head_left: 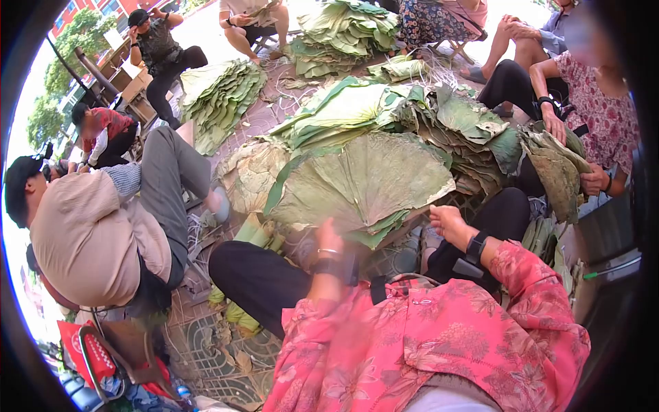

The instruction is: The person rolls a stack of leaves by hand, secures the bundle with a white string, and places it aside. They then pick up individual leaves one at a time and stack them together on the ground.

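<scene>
A large folded lotus leaf (364, 180), dry and grey-green with fanning veins, lies in front of me on top of other leaves. My left hand (330, 239) is at its near edge, smeared by motion, so its fingers cannot be read. My right hand (449, 224) is closed, thumb and forefinger pinched at the leaf's right-hand edge. Beyond the leaf lies a pile of greener lotus leaves (329, 118). A darker, curled stack (473, 130) rests to the right, and a brown, wrinkled leaf (252, 168) shows at the left.
More leaf stacks (223, 96) stand farther off, with another pile (343, 31) at the back. Rolled leaves (257, 233) lie by my left knee. A person in beige (96, 233) sits left; another (597, 103) holds leaves (556, 168) on the right. A chair with red cloth (113, 357) is lower left.
</scene>
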### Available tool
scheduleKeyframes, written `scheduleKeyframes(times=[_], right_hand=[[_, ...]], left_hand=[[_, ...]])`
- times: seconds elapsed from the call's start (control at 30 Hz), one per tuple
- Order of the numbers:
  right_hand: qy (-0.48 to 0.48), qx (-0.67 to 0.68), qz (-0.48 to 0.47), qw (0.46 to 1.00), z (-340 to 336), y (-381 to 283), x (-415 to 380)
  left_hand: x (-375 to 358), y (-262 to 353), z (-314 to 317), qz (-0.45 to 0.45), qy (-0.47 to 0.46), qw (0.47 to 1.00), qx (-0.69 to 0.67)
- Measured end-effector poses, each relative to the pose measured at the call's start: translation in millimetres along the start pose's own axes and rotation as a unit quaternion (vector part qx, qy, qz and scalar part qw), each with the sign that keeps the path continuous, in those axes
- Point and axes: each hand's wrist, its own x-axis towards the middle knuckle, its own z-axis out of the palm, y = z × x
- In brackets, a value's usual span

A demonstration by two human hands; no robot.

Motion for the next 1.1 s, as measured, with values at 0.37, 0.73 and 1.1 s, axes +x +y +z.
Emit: scheduleKeyframes(times=[0.37,0.73,1.1], right_hand=[[-0.042,0.244,0.044,0.968,15.1,-24.2,38.8],[0.066,0.288,-0.186,0.937,34.4,-20.4,73.6],[-0.012,0.388,-0.159,0.908,50.2,-45.2,70.7]], left_hand=[[-54.3,34.5,39.9,0.152,0.169,0.974,-0.009],[-75.0,43.7,47.4,0.57,0.183,0.664,0.447],[-67.0,35.5,69.6,0.553,-0.135,0.663,0.486]])
